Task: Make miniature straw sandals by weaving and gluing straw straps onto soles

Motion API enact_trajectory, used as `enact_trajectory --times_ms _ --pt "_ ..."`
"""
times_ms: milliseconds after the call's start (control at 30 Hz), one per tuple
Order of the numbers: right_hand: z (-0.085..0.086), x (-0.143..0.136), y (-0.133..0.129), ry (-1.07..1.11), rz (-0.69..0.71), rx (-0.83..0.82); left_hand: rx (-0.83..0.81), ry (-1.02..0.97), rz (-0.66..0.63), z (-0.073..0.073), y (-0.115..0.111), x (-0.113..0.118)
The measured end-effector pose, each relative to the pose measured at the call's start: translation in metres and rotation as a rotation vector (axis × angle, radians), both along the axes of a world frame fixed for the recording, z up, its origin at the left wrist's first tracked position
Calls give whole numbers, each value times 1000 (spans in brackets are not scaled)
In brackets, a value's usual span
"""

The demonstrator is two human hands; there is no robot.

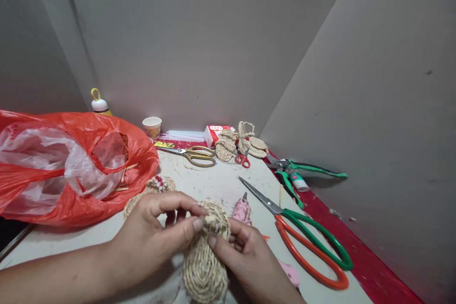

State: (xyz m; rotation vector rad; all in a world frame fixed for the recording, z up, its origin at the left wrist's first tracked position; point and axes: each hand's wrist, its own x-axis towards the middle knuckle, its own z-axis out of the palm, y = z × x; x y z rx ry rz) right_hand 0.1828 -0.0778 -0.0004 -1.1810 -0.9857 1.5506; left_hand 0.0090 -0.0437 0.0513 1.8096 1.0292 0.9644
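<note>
A small woven straw slipper (205, 266), coiled from pale braided cord, is held upright between my hands. My left hand (160, 232) pinches its upper part, thumb and forefinger together at a band across the front. Gripping the right edge is my right hand (247, 256), its thumb on the front face and its fingers partly hidden behind. Behind my left hand lies another straw piece (137, 199), which carries a cluster of red and white beads (160, 182). A pink glue gun (242, 209) lies just behind my right hand, which covers part of it.
Large scissors (306, 247) with green and orange handles lie at right, near green-handled pruners (302, 167). Gold-handled scissors (197, 154), small red scissors (242, 159), a paper cup (152, 127), glue sticks (183, 136) and straw slippers (225, 145) sit behind. A red plastic bag (142, 152) fills the left.
</note>
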Motion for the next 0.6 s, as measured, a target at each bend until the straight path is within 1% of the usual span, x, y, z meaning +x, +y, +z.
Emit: enact_trajectory --times_ms 67,167,267,400,500,600 --pt "2 -2 0 28 1 3 161 57 -63 -1 -4 2" --pt "3 -2 1 27 29 17 419 82 -203 -1 -6 4" --pt "4 -2 2 -4 45 13 602 95 -297 -3 -5 5" --pt "9 -5 1 -4 49 -24 723 186 -319 -7 -4 4" --pt "12 -7 0 19 61 4 772 224 -298 -10 -6 3" --pt "11 -7 -2 12 95 24 800 259 -295 -10 -7 2"
